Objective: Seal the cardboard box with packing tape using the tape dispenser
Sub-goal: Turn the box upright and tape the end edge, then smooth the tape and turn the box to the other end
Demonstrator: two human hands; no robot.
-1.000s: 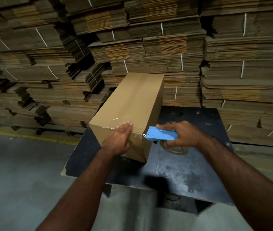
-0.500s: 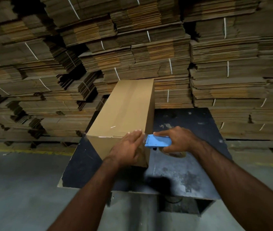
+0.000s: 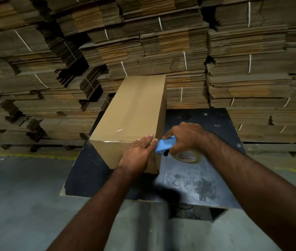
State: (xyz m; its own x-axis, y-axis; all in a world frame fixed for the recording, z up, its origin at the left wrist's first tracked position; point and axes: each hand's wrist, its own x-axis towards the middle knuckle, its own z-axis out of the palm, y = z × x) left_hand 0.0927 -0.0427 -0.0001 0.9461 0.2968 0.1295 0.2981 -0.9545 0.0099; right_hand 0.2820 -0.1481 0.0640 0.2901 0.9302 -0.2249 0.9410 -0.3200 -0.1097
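Observation:
A long brown cardboard box (image 3: 134, 109) lies on a black table (image 3: 207, 178), its near end facing me. Clear tape shines along the top near edge of the box. My left hand (image 3: 138, 154) lies flat against the near end of the box, fingers together and reaching its right corner. My right hand (image 3: 187, 138) grips a blue tape dispenser (image 3: 163, 147) with its tape roll (image 3: 190, 156) hanging below. The dispenser's tip touches the box's right near corner, next to my left fingertips.
Tall stacks of flattened, strapped cardboard (image 3: 161, 51) fill the wall behind the table. Grey concrete floor (image 3: 16, 205) with a yellow line lies to the left and below. The table's worn right half carries nothing but the dispenser above it.
My left hand has slid right along the box's near end to the right corner. The dispenser has come in close against that corner and tilted downward.

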